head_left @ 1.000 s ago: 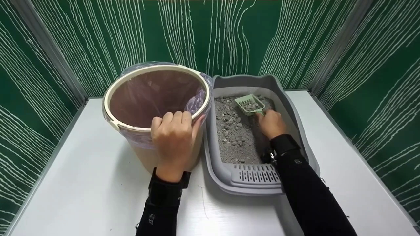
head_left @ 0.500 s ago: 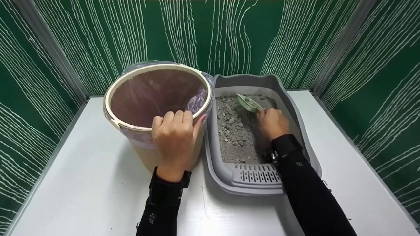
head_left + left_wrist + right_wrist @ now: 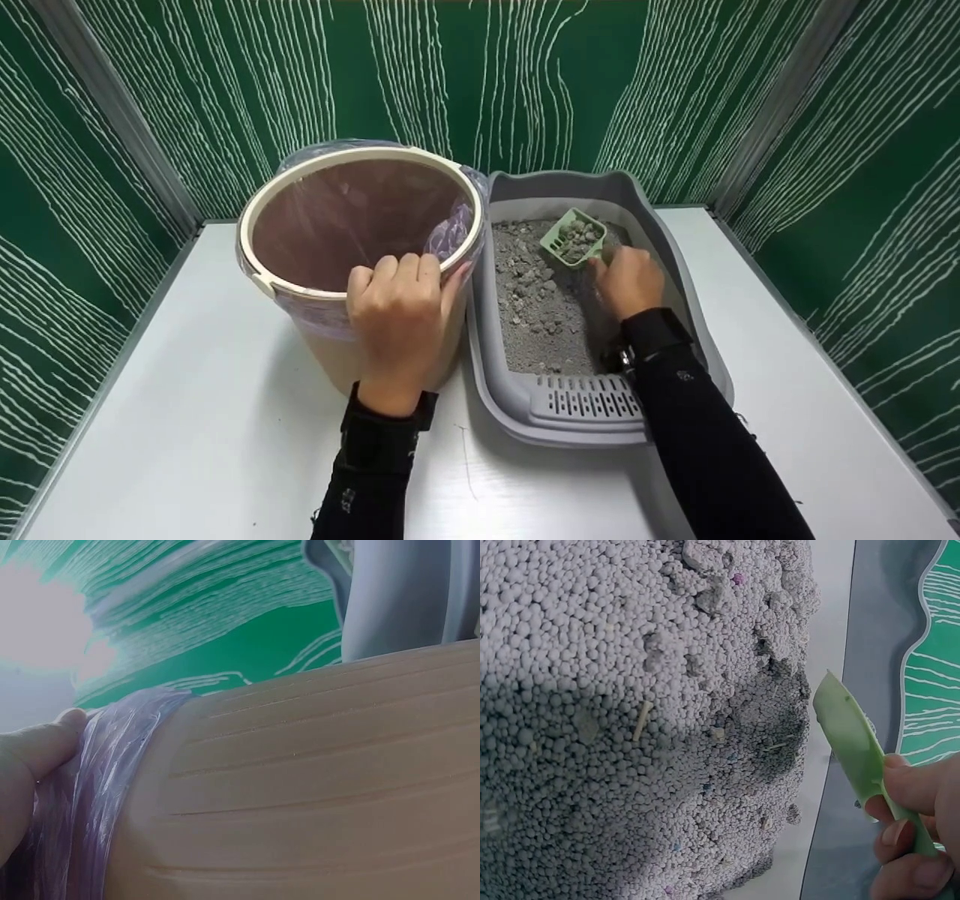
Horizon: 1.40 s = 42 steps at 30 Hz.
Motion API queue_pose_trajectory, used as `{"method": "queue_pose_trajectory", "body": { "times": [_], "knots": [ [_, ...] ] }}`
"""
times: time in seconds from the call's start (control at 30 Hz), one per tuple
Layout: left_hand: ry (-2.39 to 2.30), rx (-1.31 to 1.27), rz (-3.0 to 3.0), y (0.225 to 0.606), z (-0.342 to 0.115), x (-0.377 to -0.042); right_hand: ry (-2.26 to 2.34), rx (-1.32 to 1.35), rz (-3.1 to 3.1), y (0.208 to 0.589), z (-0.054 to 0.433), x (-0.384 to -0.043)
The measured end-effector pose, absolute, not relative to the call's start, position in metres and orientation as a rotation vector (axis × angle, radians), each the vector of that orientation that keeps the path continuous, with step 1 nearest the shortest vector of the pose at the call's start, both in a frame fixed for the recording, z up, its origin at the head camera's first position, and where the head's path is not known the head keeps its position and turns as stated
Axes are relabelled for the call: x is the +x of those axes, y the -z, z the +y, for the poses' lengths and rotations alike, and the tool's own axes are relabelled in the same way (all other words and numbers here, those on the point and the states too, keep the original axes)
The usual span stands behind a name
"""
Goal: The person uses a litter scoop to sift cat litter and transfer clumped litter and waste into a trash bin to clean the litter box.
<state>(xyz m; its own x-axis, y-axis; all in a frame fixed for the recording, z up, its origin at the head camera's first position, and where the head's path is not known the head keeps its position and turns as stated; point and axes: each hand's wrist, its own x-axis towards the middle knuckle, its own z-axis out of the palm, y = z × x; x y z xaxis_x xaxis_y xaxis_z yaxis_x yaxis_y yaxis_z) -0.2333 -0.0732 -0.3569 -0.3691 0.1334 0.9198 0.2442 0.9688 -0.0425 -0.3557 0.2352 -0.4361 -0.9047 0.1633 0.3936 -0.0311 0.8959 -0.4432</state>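
My right hand (image 3: 628,283) grips the handle of a green slotted litter scoop (image 3: 574,238), which carries grey clumps over the far part of the litter box (image 3: 487,330). In the right wrist view the scoop (image 3: 849,736) shows edge-on above the grey pellet litter (image 3: 667,765), thumb and fingers wrapped on its handle. My left hand (image 3: 397,322) holds the near right rim of a beige trash can (image 3: 330,337), fingers curled over it. A translucent purple bag (image 3: 101,780) lines the can, folded over the outside, and the left thumb lies against it in the left wrist view.
The can and the litter box stand side by side on a white table (image 3: 187,420). Loose clumps (image 3: 532,281) lie along the left of the litter. A slotted step (image 3: 589,397) forms the box's near end. Green panels (image 3: 517,82) with white lines enclose the back and sides.
The scoop tipped edge-on, then came back level with its open side up, the clumps now gathered in it. The left hand stayed on the can's rim.
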Motion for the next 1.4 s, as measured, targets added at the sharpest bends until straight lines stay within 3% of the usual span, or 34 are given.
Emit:
{"method": "queue_pose_trajectory", "body": {
  "times": [0.73,1.1,1.4],
  "knots": [
    [0.109,-0.28,-1.961,0.352,-0.07,-0.236,-0.761,-0.224,-2.693,0.42,0.237,-0.357],
    [0.093,-0.278,-1.971,0.354,-0.073,-0.237,-0.883,-0.114,-2.912,0.311,0.237,-0.348],
    [0.099,-0.268,-1.984,0.358,-0.074,-0.234,-0.577,0.27,-2.849,0.227,0.19,-0.324]
  ]
}}
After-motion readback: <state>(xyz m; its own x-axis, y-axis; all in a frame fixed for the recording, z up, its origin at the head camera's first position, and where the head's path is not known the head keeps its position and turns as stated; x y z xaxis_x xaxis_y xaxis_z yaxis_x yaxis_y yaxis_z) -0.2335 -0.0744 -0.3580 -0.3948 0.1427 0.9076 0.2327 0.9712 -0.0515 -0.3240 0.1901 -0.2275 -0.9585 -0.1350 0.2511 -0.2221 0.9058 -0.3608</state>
